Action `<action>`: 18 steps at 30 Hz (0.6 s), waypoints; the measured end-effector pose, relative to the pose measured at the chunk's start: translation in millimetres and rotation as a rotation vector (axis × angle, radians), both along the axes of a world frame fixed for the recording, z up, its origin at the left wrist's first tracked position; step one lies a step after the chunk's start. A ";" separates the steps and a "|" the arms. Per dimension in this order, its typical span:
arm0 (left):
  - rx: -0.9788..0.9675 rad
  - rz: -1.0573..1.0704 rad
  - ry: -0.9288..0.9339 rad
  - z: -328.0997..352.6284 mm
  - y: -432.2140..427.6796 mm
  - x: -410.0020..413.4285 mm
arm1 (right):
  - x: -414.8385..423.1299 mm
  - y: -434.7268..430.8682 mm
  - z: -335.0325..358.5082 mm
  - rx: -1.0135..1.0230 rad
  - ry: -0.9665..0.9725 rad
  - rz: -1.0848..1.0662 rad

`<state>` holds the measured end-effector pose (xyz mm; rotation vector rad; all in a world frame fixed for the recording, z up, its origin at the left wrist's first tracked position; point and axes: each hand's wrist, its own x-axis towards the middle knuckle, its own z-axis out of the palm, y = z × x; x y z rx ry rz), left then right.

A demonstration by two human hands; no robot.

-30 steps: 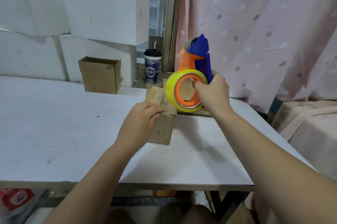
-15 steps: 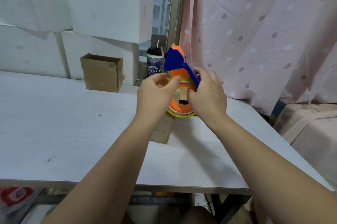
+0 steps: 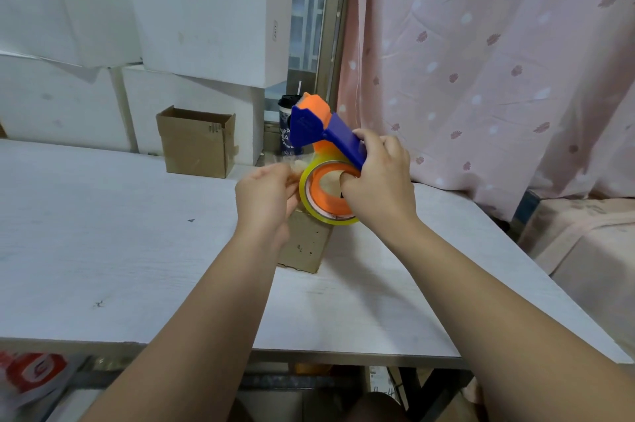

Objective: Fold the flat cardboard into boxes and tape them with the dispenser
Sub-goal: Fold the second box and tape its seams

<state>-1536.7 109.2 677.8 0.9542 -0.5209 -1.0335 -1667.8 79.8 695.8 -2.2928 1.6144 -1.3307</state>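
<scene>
My right hand point(image 3: 379, 181) grips the blue handle of the orange and blue tape dispenser point(image 3: 314, 127), which carries a yellow roll of tape point(image 3: 321, 212), with a finger inside the orange core. Just left of the roll, my left hand point(image 3: 266, 199) pinches the clear, blurred end of the tape. Both hands hover above a small brown cardboard box point(image 3: 305, 242) that stands on the white table point(image 3: 103, 232), partly hidden behind my left wrist.
An open brown cardboard box point(image 3: 196, 143) stands at the back of the table, in front of stacked white foam boxes point(image 3: 206, 15). A dark paper cup point(image 3: 285, 132) is behind the dispenser. A pink curtain point(image 3: 481, 60) hangs on the right. The table's front edge is near my elbows.
My left hand left the small cardboard box, rose to the dispenser and now pinches the tape end beside the roll. My right hand turned the dispenser so its blue head points left.
</scene>
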 end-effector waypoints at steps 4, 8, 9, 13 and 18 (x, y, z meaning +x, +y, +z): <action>-0.008 -0.010 0.026 -3.9 2.6 6.8 | 1.4 -0.5 -1.5 0.055 -0.043 0.060; 0.042 0.168 -0.352 -16.2 1.8 21.3 | -3.4 -1.9 -2.3 0.097 -0.063 0.134; 0.066 0.221 -0.477 -20.0 1.8 25.3 | -4.9 -2.4 -2.5 0.097 -0.057 0.150; 0.134 0.189 -0.512 -34.8 5.3 26.9 | -6.6 -2.9 -5.1 0.150 -0.117 0.222; 0.193 0.099 -0.237 -41.5 7.5 24.8 | -1.0 -0.8 -18.4 0.274 -0.364 0.292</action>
